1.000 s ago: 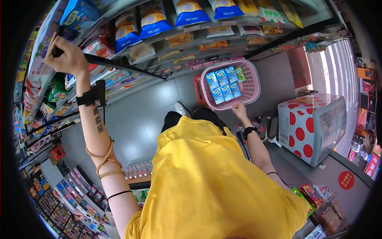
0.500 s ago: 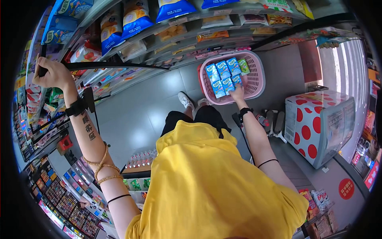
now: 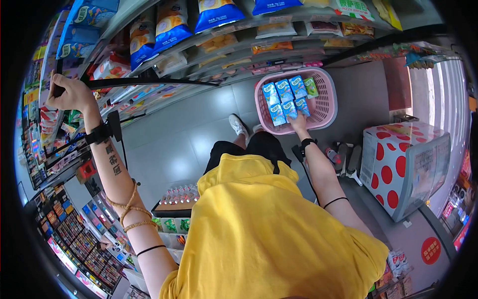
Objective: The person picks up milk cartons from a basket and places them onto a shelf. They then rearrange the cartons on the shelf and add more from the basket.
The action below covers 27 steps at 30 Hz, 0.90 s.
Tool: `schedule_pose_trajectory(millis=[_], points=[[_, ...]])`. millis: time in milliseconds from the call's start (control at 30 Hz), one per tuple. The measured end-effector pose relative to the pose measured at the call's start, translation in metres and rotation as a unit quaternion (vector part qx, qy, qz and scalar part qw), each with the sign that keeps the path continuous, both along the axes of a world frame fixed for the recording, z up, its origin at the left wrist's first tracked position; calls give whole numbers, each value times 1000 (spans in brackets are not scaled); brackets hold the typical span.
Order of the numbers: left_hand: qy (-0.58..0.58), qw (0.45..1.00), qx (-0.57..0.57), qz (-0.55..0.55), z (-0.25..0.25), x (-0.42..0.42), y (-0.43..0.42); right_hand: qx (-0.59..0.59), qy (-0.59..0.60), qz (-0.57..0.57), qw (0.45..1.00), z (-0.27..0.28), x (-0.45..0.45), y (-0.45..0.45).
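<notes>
My left hand [image 3: 72, 94] is wrapped round the black frame edge [image 3: 149, 81] of the shelf unit at the upper left. Inside the pink basket [image 3: 326, 94], several blue cartons [image 3: 284, 90] lie in two rows with a green carton [image 3: 311, 87] beside them. My right hand [image 3: 298, 122] reaches over the basket's near rim, its fingers closed on a blue carton [image 3: 301, 106] in the near row. The fingertips are partly hidden against the cartons.
Shelves with blue-and-white snack bags [image 3: 217, 13] run across the top. A red-dotted freezer [image 3: 393, 164] stands at the right. Small bottles [image 3: 179, 194] sit left of my body. Grey floor tiles [image 3: 169, 129] show below the shelves.
My right hand has moved from the basket's near rim in onto the blue cartons. My left hand has shifted down along the frame and stays closed. The basket sits slightly further right in view.
</notes>
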<state>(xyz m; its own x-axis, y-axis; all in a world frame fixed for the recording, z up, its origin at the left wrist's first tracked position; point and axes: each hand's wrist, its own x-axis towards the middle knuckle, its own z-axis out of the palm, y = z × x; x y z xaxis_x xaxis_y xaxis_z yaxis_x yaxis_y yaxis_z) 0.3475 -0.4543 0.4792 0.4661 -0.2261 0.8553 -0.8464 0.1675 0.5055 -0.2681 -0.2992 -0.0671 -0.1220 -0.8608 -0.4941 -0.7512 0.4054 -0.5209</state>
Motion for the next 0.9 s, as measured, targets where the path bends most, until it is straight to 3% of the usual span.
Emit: schedule_pose_trajectory(millis=[333, 567, 667, 900], points=[[-17, 1000, -4, 17, 3, -15, -1, -14, 62, 13, 998, -13, 0, -6], [-45, 997, -63, -17, -2, 3, -6, 25, -7, -67, 997, -8, -20, -10], [0, 997, -71, -39, -2, -6, -5, 44, -36, -85, 995, -41, -38, -7], [-85, 990, -105, -35, -1, -1, -7, 43, 25, -96, 994, -10, -21, -9]])
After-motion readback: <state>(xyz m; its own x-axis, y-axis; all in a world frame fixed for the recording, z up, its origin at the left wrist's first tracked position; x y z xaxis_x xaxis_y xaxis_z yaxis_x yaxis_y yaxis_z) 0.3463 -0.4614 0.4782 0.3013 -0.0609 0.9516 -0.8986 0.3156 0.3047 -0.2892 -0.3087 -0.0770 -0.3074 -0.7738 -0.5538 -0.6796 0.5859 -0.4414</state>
